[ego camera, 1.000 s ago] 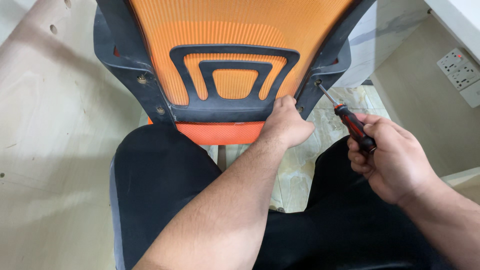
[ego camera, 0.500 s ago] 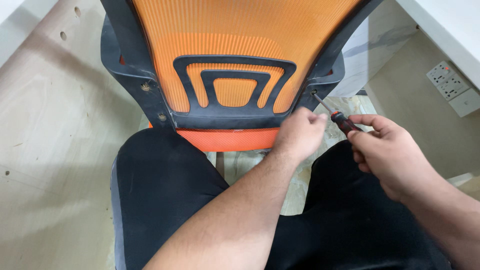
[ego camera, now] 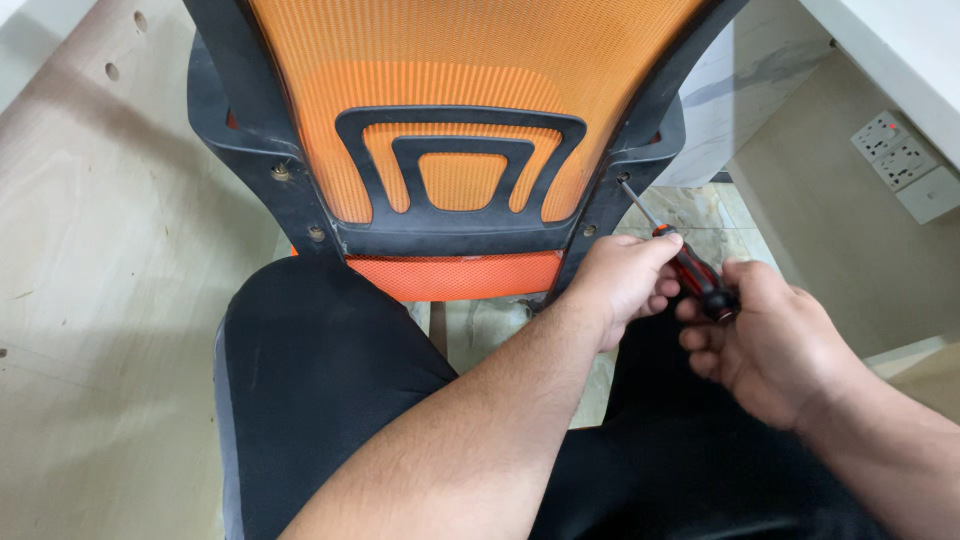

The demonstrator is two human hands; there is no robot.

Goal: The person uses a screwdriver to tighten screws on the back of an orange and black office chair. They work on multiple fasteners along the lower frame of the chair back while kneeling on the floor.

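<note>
Two hands on one screwdriver (ego camera: pixel 688 272): right hand (ego camera: pixel 775 345) closed round handle, left hand (ego camera: pixel 622 283) pinching near the shaft. Tip set at chair frame (ego camera: pixel 640 130), right edge.

Wall sockets (ego camera: pixel 905 160) rt, wood board (ego camera: pixel 90 300) lt.

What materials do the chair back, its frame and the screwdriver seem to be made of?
Chair back: orange woven mesh, probably synthetic fabric; fine ribbed weave shows.
Frame: black moulded plastic, matte, with rounded edges.
Screwdriver: thin bright shaft looks like steel; the red and black handle looks like glossy plastic, perhaps rubber-coated. The left hand and right hand both hold it.
</note>
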